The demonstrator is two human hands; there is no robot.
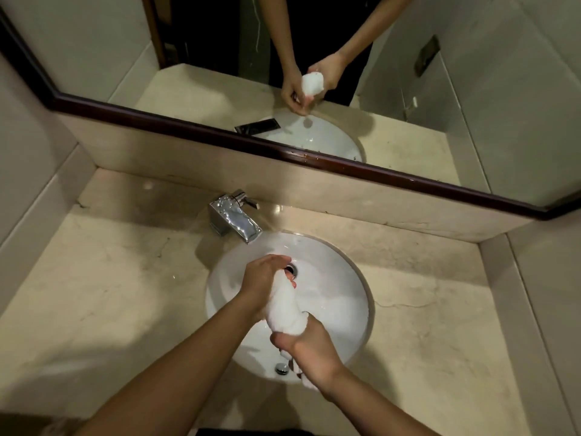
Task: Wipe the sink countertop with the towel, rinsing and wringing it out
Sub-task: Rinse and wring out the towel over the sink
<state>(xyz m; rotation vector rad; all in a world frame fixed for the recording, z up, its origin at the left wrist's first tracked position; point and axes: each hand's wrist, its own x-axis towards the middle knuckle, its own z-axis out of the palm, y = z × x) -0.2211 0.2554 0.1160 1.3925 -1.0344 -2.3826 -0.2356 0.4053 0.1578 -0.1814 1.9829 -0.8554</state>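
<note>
The towel (287,305) is plain white, like the round white basin (339,297) below it. Around the basin the countertop (103,297) is cream-beige stone with faint brown veining and dark hairline cracks, and behind the basin the faucet (234,218) is shiny silver chrome, the same metal colour as the drain (292,269) at the basin's middle and the small overflow cap (281,368) at its near edge. Above the faucet runs the mirror's dark reddish-brown frame (283,152), with pale beige walls (28,171) to either side of the basin.
</note>
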